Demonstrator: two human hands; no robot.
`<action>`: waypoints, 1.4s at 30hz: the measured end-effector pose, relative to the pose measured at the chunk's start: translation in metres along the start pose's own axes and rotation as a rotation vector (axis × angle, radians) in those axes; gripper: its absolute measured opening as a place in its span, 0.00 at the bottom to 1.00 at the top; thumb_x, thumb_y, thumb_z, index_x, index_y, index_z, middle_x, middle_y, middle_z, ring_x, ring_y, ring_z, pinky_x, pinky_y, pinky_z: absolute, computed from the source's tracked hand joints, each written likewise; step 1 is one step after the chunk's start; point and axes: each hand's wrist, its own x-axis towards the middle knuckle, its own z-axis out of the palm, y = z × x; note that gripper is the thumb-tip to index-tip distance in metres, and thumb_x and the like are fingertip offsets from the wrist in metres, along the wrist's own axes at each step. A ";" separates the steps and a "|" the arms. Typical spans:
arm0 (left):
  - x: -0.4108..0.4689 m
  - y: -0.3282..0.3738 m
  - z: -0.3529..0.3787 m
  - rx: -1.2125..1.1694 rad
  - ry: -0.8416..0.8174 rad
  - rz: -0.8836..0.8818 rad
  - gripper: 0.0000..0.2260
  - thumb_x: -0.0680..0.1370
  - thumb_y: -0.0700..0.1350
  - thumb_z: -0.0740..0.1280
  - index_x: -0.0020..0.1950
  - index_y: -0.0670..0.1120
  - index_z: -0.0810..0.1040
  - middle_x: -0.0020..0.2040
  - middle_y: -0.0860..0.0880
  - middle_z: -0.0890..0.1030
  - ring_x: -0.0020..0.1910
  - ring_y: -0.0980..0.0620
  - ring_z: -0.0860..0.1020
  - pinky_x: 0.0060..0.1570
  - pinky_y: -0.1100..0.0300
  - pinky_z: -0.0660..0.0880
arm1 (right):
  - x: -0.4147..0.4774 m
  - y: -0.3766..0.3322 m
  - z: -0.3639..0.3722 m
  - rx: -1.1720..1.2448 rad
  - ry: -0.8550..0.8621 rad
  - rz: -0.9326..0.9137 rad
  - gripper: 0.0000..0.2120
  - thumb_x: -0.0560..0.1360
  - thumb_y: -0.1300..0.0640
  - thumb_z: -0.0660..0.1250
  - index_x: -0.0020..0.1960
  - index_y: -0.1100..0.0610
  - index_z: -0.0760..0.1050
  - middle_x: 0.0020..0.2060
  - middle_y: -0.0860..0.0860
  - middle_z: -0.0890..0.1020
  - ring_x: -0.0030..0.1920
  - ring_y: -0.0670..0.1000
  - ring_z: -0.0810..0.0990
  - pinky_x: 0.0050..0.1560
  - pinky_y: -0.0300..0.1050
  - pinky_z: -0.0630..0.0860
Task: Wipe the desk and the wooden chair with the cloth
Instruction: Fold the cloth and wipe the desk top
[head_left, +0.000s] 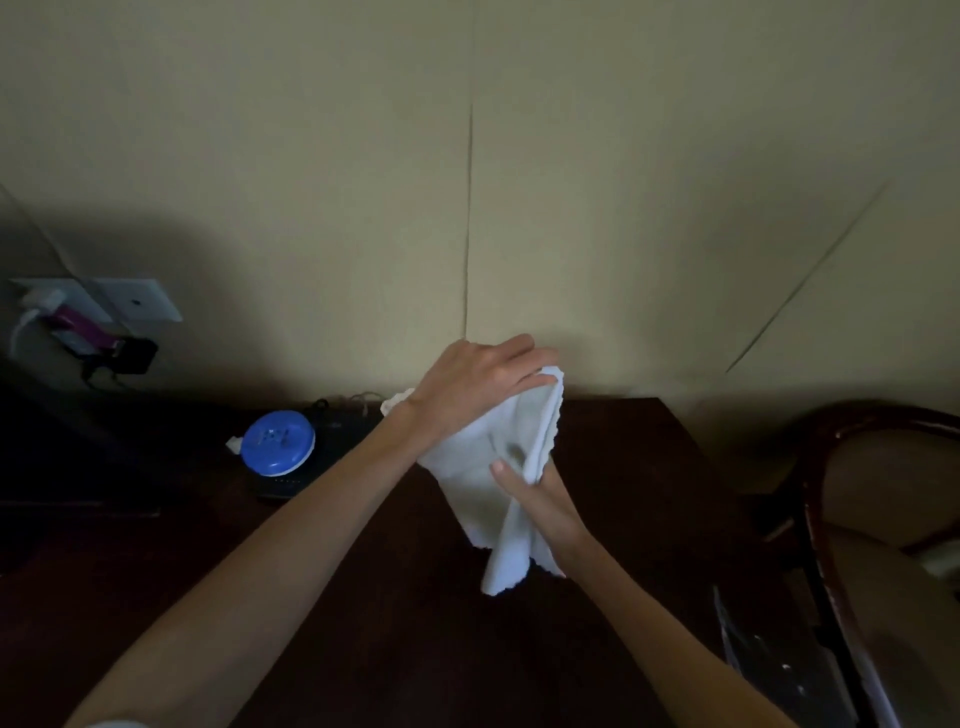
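Note:
A white cloth hangs in the air above the dark wooden desk. My left hand grips its upper edge near the wall. My right hand pinches the cloth lower down, with the thumb on its front. The cloth's bottom corner dangles just over the desk top. A dark wooden chair with a curved back stands at the right of the desk.
A round blue-lidded container lies on a black flat device at the desk's back left. Wall sockets with plugs and cables are on the left wall. The beige wall rises right behind the desk.

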 end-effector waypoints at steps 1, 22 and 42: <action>0.008 0.006 -0.004 0.006 0.015 0.010 0.14 0.82 0.52 0.60 0.55 0.46 0.82 0.42 0.50 0.81 0.25 0.50 0.75 0.20 0.60 0.70 | -0.006 -0.002 -0.007 0.003 0.019 -0.009 0.31 0.69 0.45 0.75 0.68 0.44 0.67 0.60 0.41 0.79 0.59 0.39 0.78 0.49 0.35 0.77; 0.109 0.170 0.103 -0.317 -0.127 -0.431 0.23 0.73 0.60 0.71 0.54 0.42 0.72 0.38 0.48 0.78 0.33 0.48 0.76 0.32 0.55 0.70 | -0.005 0.002 -0.324 -0.785 0.425 -0.152 0.19 0.74 0.66 0.60 0.29 0.50 0.63 0.25 0.47 0.71 0.26 0.47 0.67 0.29 0.44 0.62; -0.122 0.271 0.180 -0.368 -0.737 -0.221 0.21 0.62 0.36 0.76 0.53 0.49 0.82 0.59 0.52 0.82 0.60 0.54 0.80 0.63 0.60 0.74 | -0.108 0.155 -0.337 -1.438 -0.405 -0.176 0.26 0.77 0.59 0.59 0.75 0.55 0.65 0.75 0.51 0.65 0.76 0.52 0.61 0.72 0.53 0.64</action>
